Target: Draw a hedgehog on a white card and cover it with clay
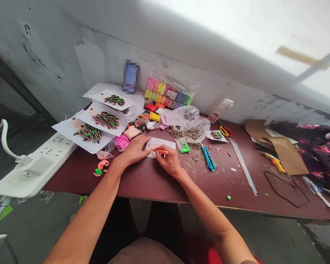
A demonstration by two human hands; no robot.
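2 hands (136,149) (169,160) — 1 orange pen (162,151)

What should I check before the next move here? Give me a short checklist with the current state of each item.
1. Slim orange marker gripped in the right hand: ok.
2. Left hand resting at the left edge of the small white paper sheet: ok.
3. Orange line drawing on the sheet fully visible: not ok, hands and marker may cover part of it.
4. Teal plastic utility knife lying apart from the sheet and both hands: ok.
5. Knife blade fully retracted: cannot tell, too small to see.
6. Dark red tabletop free of loose bits: not ok, dark striped seeds lie scattered right of the sheet.
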